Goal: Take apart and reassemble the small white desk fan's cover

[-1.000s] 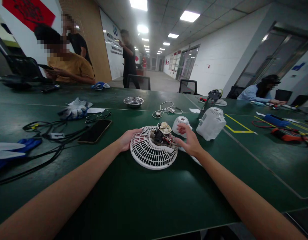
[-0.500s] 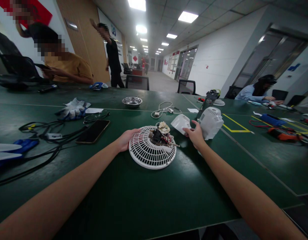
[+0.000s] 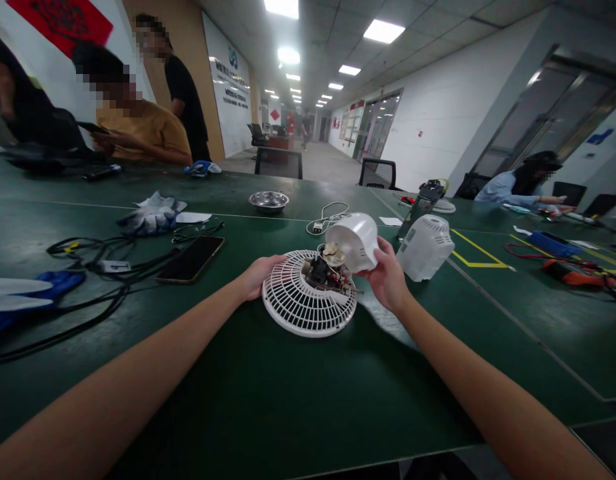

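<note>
A round white fan grille (image 3: 301,308) lies on the green table, with a dark motor assembly (image 3: 322,272) with wires and a cream-coloured part on top of it. My left hand (image 3: 261,277) grips the grille's left rim. In my right hand (image 3: 388,277) is a white curved plastic cover (image 3: 358,237), tilted, its hollow side partly showing, just above and beside the motor. Behind my right hand a second white housing (image 3: 426,248) stands on the table.
A metal bowl (image 3: 269,201), a white cable (image 3: 333,217) and a bottle (image 3: 421,207) stand or lie farther back. On the left are a phone (image 3: 192,259), black cables (image 3: 113,283) and gloves (image 3: 153,215). An orange tool (image 3: 578,273) lies right. People are across the table.
My right hand has lifted and turned the white cover, bringing it left to the motor. My left hand still holds the grille. A standing person in the background has moved left.
</note>
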The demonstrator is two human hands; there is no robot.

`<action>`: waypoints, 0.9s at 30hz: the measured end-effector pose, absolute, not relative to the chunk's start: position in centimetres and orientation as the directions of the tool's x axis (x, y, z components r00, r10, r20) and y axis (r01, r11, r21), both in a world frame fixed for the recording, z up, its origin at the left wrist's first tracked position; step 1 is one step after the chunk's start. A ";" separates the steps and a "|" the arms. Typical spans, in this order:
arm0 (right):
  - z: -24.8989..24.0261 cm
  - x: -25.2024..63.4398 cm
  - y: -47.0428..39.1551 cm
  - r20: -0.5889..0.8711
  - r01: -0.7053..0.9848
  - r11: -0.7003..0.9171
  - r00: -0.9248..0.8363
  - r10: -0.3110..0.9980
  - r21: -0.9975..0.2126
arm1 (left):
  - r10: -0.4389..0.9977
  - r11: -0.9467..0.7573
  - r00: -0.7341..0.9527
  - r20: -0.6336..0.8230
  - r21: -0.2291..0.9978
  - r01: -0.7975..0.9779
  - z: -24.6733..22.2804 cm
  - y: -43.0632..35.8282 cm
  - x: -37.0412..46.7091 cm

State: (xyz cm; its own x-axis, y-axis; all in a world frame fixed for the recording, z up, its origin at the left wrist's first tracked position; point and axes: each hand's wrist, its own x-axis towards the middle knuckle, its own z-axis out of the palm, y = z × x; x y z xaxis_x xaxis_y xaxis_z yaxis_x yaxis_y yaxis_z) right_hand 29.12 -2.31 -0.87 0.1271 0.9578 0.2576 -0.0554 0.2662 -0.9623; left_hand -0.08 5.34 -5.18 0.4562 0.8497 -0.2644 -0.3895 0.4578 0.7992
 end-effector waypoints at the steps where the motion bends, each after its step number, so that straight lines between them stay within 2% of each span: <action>1: -0.8 28.5 -2.8 0.335 0.031 0.334 0.106 0.936 -0.942 | 0.850 0.455 0.458 -0.260 0.802 -0.388 -5.3 5.4 -0.1; 3: -0.8 27.7 -3.6 0.451 0.219 0.440 0.002 0.892 -0.871 | 0.850 0.451 0.459 -0.259 0.808 -0.380 -5.5 5.5 -0.2; 6: -0.9 27.4 -4.4 0.530 0.405 0.539 -0.147 0.835 -0.738 | 0.856 0.447 0.441 -0.270 0.816 -0.368 -5.6 5.6 -0.3; 12: -0.9 28.5 -4.1 0.517 0.490 0.576 -0.266 0.813 -0.654 | 0.904 0.366 0.348 -0.248 0.870 -0.329 -5.3 5.3 0.4; 15: -0.8 28.7 -4.0 0.471 0.521 0.561 -0.308 0.826 -0.644 | 0.977 0.144 0.181 -0.112 0.975 -0.171 -4.7 4.8 0.5; 17: -0.8 28.6 -4.0 0.450 0.538 0.547 -0.314 0.836 -0.641 | 0.989 -0.121 0.091 0.119 0.992 0.020 -3.9 4.3 0.4; 19: -0.8 28.6 -4.0 0.439 0.539 0.540 -0.316 0.841 -0.647 | 0.922 -0.375 0.165 0.352 0.916 0.143 -3.1 3.6 0.3; 21: -0.8 28.6 -3.9 0.437 0.534 0.536 -0.312 0.844 -0.654 | 0.810 -0.547 0.373 0.452 0.811 0.205 -2.3 2.8 0.4; 23: -1.0 28.7 -3.8 0.446 0.530 0.540 -0.307 0.841 -0.654 | 0.727 -0.631 0.533 0.433 0.727 0.271 -1.6 2.3 0.7; 27: -1.1 28.9 -3.6 0.471 0.508 0.575 -0.331 0.818 -0.641 | 0.666 -0.716 0.655 0.357 0.552 0.427 -0.5 1.9 1.2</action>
State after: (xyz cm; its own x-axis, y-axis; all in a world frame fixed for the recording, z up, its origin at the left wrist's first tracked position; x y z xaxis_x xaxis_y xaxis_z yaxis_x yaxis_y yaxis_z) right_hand 28.93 -3.60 -1.12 -0.3311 0.8176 0.4711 0.5080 0.5752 -0.6412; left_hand 1.17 1.90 -0.55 0.6555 0.6658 0.3565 0.4270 -0.7161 0.5522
